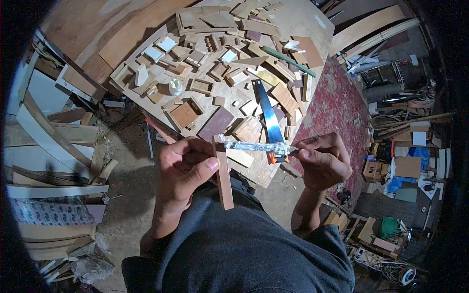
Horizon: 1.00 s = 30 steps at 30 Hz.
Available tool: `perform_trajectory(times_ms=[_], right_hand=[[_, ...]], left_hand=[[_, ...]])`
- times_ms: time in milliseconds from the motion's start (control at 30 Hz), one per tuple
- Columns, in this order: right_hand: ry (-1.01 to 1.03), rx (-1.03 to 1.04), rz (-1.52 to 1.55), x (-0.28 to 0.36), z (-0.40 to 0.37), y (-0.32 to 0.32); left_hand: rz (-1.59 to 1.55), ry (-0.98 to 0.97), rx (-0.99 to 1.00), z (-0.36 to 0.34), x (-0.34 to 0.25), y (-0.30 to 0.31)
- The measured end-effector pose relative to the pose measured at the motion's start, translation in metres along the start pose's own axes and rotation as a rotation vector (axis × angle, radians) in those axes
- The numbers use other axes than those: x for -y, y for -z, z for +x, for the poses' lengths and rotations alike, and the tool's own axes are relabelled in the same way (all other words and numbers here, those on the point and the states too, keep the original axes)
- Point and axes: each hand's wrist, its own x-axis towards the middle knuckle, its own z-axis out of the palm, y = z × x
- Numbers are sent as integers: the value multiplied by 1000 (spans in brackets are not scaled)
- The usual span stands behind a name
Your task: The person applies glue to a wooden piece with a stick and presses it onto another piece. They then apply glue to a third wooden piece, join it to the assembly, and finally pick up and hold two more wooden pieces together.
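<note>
My left hand [181, 166] is closed around a narrow wooden strip [224, 180], thumb pressed along its face. The strip stands nearly upright in view, its lower end over my shirt. My right hand [325, 161] pinches one end of a thin stick crusted with white, glue-like material [258, 147]. The stick lies level between both hands, and its left end is right at the strip's top, where a white smear shows. Behind the stick, a handsaw [267, 113] with an orange handle rests on the wooden worktable [168, 119].
Small wooden boxes and offcuts cover much of the worktable, among them an open tray-like box [184, 115] and a brown board [215, 123]. A small white jar [175, 86] stands at left. A green strip [289, 61] lies farther back. Wood scraps and boards crowd both sides.
</note>
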Motion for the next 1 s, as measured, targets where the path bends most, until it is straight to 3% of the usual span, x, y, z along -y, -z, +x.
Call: perform_trajectory(times_ms=[333, 567, 633, 700, 1000], right_hand=[[55, 72, -23, 6, -6, 8], [-258, 69, 298, -3, -6, 11], [-482, 96, 380, -1, -4, 8], [-491, 95, 439, -2, -2, 4], [-537, 147, 426, -7, 1, 0]], left_hand=[[141, -57, 10, -8, 7, 3], [471, -285, 14, -14, 3, -9], [489, -310, 8, -15, 4, -13], [560, -411, -12, -15, 6, -13], [456, -338, -66, -11, 6, -7]])
